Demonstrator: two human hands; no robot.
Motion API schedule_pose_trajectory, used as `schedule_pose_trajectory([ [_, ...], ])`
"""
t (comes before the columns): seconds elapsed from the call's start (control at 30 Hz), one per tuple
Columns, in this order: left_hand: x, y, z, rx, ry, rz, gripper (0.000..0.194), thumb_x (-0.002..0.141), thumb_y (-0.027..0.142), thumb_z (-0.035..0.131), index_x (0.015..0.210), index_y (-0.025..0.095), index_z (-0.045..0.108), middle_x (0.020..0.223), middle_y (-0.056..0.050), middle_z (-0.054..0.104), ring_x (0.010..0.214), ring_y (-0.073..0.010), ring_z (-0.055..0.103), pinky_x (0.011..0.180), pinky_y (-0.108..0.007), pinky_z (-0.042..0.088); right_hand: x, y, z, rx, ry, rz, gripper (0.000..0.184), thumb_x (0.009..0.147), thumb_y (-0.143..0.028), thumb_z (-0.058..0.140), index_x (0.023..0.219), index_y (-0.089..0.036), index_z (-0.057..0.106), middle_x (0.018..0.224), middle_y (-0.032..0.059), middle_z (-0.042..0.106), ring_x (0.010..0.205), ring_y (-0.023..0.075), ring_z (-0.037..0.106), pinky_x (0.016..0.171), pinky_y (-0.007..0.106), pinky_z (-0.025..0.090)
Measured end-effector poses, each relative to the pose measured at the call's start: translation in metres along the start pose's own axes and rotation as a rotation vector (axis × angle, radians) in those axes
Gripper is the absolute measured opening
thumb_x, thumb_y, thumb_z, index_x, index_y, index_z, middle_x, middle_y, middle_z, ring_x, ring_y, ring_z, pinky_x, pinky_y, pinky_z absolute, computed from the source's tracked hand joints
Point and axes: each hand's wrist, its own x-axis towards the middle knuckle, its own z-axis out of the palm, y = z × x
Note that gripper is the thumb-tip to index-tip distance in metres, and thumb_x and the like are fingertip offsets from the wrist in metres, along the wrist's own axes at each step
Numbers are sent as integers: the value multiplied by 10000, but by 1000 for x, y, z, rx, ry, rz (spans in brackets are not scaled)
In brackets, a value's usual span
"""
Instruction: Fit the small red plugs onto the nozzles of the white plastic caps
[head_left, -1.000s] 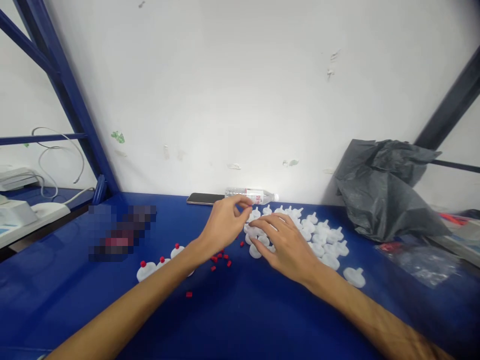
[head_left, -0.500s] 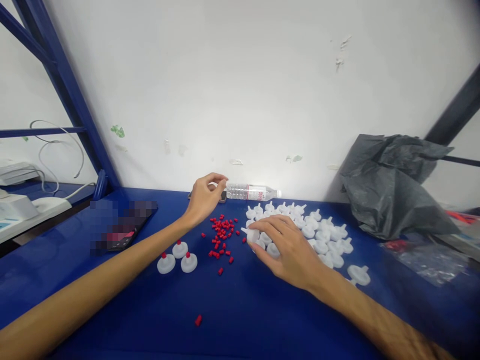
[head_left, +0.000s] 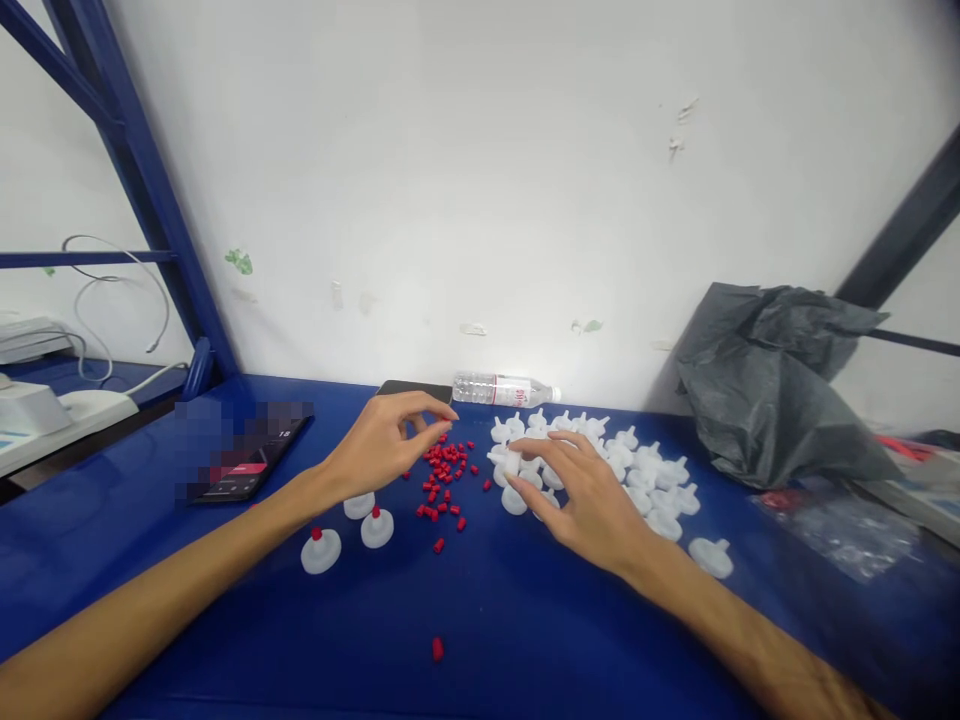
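Observation:
My left hand [head_left: 394,438] hovers at the far left edge of a loose scatter of small red caps [head_left: 442,465]. Thumb and index finger are pinched; anything between them is too small to make out. In my right hand [head_left: 589,490], thumb and fingertips hold a white nozzle cap [head_left: 513,463], a disc with a thin spout, seen nearly edge-on. Behind and beside that hand lie many similar white nozzle caps [head_left: 645,472]. Near my left forearm stand several white pieces with red tips, including one red-tipped nozzle cap [head_left: 376,528]. A lone red cap [head_left: 438,649] lies close to me.
A clear bottle [head_left: 502,389] lies along the wall beside a dark flat object [head_left: 420,388]. At left is a phone [head_left: 251,455] with a lit screen. A grey plastic bag [head_left: 780,380] and a clear bag [head_left: 855,525] occupy the right side.
My left hand has come down and left, away from the bottle. The white piece in my right hand is turned more upright. One red-tipped piece and the front red cap have shifted.

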Motion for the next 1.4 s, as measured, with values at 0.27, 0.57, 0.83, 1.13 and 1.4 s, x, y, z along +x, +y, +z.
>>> schedule_pose_trajectory([
  [0.27,-2,-2,8,-44,-144,144,182,970,309,701,1053,237,846,952,-41,840,724,-143,703,646,-243,530,1,-1,-2,57,-1,-46,283,1016,-286,650,1292,-338,618,1135,-6,829,978,251,789,1036,506,627],
  [0.57,-7,2,17,-13,-172,253,203,1002,351,688,1047,226,841,925,-53,830,725,-150,707,690,-249,550,2,-10,-1,153,3,-72,362,999,-287,687,1344,-360,610,1181,-15,824,1012,223,788,933,422,672],
  [0.83,-10,-4,18,145,-207,352,292,1076,355,555,1151,222,804,1016,-77,824,851,-180,752,769,-261,562,0,-16,0,243,22,-36,371,990,-240,689,1337,-359,631,1227,-6,815,1096,202,789,966,374,686],
  [1.13,-18,5,22,179,-164,396,303,1064,199,491,1011,177,789,806,-47,744,706,-156,672,662,-253,486,1,-24,5,279,85,-46,418,1002,-198,659,1375,-384,632,1196,-6,825,1074,224,800,962,407,689],
  [1.4,3,15,1,-148,-68,-70,317,971,466,639,1013,202,810,854,-44,798,697,-171,683,604,-257,507,16,-6,-13,71,68,-45,311,1013,-348,669,1311,-257,677,1079,47,838,969,252,779,928,461,629],
])
